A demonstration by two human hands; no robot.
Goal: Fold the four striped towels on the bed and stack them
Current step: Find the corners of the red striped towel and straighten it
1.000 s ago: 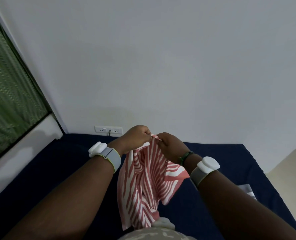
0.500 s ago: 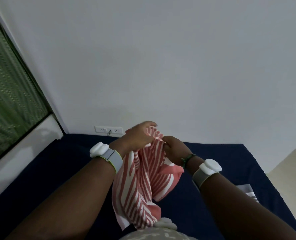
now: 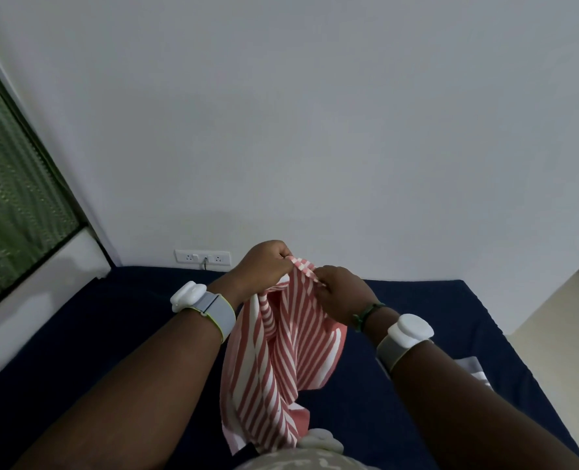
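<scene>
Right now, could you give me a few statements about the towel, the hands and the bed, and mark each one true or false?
1. Both hands pinch the top edge of the red-and-white striped towel. True: the left hand and the right hand grip it close together.
2. The towel lies flat on the bed. False: it hangs bunched from the hands above the dark blue bed.
3. A wall socket sits just above the bed's far edge. True.
4. The left wrist is bare. False: it wears a grey wristband with a white device.
5. The window is on the right. False: it is on the left.
</scene>
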